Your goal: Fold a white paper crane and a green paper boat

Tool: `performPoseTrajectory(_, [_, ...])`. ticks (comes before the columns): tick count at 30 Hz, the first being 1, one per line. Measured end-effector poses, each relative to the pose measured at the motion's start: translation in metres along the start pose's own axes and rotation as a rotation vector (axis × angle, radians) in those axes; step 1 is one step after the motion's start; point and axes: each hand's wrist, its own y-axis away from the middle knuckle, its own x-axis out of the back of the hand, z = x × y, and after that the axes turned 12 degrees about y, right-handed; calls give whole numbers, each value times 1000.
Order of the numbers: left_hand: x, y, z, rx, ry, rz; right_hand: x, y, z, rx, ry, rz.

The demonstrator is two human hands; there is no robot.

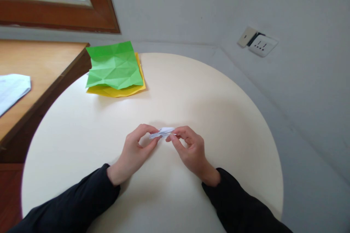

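Observation:
A small piece of folded white paper (164, 131) is held between my two hands over the middle of the round white table (213, 87). Thumb and fingers of my left hand (138, 145) pinch its left end. On the other side, my right hand (190, 149) grips the right end between thumb and fingertips. Several thin layers show along the paper's edge. My fingertips cover both ends, so its full shape is hidden.
Creased green paper (115, 65) lies on yellow paper (117, 91) at the table's far left. A wooden desk (41, 58) with a pale folded sheet (12, 89) stands to the left. A wall socket (262, 44) is at the upper right.

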Motion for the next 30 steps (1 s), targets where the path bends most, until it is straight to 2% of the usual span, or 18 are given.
performPoseTrajectory(7, [0, 1, -1, -103, 24, -23, -1, -1, -3, 178, 143, 74])
performPoseTrajectory(13, [-1, 1, 2, -147, -11, -50, 0, 0, -5, 211, 166, 83])
performPoseTrajectory(24, [1, 0, 10, -50, 145, -162, 2, -1, -8, 231, 157, 68])
performPoseTrajectory(30, [1, 1, 10, 11, 169, -183, 2, 0, -7, 214, 113, 50])
